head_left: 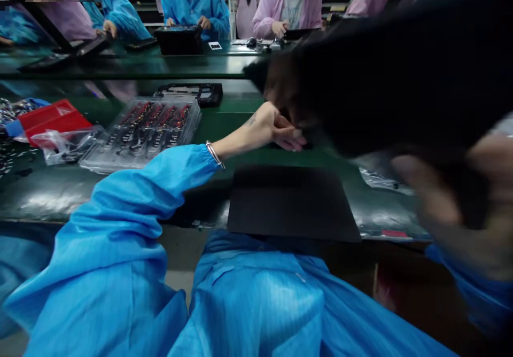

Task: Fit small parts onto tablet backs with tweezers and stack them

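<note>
My left hand [269, 128] reaches across the green bench in a blue sleeve with a bracelet at the wrist. Its fingers lie against the lower edge of a large dark object [380, 79] that is smeared by motion and fills the upper right. My right hand [452, 196] is very close to the camera and blurred, under that same dark object, and its fingers look curled on it. A black flat mat [292, 202] lies on the bench edge in front of me.
A clear plastic tray [144, 132] with several red and black parts lies at left, with a red box [52, 119] and plastic bags beside it. A black tray [196, 92] lies farther back. Several people in blue and pink coats work across the far bench [132, 63].
</note>
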### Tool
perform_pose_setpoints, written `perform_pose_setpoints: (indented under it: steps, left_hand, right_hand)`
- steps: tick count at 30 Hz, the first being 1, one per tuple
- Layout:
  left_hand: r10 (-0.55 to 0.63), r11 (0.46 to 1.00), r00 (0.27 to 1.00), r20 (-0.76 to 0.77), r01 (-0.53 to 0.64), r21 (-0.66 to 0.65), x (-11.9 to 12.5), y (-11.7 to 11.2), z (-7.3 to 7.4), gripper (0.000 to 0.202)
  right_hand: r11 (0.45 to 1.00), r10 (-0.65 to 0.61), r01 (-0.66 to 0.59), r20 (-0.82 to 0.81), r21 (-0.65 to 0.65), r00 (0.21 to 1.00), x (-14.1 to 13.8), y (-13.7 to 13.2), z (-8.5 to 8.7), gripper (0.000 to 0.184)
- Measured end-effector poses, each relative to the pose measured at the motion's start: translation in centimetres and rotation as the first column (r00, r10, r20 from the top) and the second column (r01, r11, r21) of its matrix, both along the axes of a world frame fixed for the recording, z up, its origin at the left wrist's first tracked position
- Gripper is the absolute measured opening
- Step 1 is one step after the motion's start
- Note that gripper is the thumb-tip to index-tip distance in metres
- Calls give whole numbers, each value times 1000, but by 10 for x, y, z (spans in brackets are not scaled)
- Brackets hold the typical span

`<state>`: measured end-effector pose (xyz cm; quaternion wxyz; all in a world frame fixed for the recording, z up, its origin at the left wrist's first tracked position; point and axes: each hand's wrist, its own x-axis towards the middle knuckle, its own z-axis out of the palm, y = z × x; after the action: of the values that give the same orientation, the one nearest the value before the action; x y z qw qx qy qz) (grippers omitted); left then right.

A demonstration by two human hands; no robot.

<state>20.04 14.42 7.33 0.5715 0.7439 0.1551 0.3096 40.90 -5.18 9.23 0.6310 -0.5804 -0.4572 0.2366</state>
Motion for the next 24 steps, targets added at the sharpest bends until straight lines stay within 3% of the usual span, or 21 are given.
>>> perform_pose_setpoints:
  steps: [2, 4, 5, 7, 9, 11, 14, 17, 19, 22, 24]
  left_hand:
    - [61, 995, 998, -6, -60, 80, 2, 10, -11, 28]
    - [62, 993, 997, -50, -57, 102, -4, 15, -26, 31]
    - [69, 992, 990, -122, -54, 117, -12, 16, -34, 37]
    - [144, 977, 939, -312, -86, 194, -34, 15, -46, 48]
    - [262, 947, 847, -463, -133, 292, -64, 13, -50, 44]
    - [318, 927, 783, -534, -139, 348, -92, 7, -51, 37]
    - [387, 881, 691, -611, -82, 466, -123, -8, -58, 46]
    - [458, 849, 602, -655, -78, 522, -133, -27, -72, 56]
    - [456, 874, 597, -660, -162, 458, -130, -42, -76, 60]
    - [350, 929, 677, -648, -342, 144, -120, -68, -64, 67]
    - [282, 888, 760, -585, -438, -142, -114, -86, -46, 74]
  right_hand:
    - [980, 197, -200, 222, -9, 955, -7, -4, -13, 30]
    - [902, 369, -432, 507, 7, 779, -13, -7, -32, 31]
    - [860, 384, -509, 626, 24, 678, -16, -8, -43, 37]
    - [824, 300, -561, 785, 73, 542, -19, -13, -62, 47]
    - [832, 168, -544, 887, 106, 431, -21, -18, -74, 53]
    - [845, 64, -523, 950, 110, 305, -24, -24, -80, 49]
    - [856, 21, -514, 988, 63, 156, -33, -30, -86, 41]
    - [854, 42, -518, 987, 46, 156, -42, -32, -95, 30]
    - [842, 50, -536, 980, 63, 194, -44, -31, -103, 30]
    - [825, 45, -556, 969, 102, 244, -45, -27, -111, 32]
    - [814, 20, -561, 957, 151, 288, -47, -23, -111, 32]
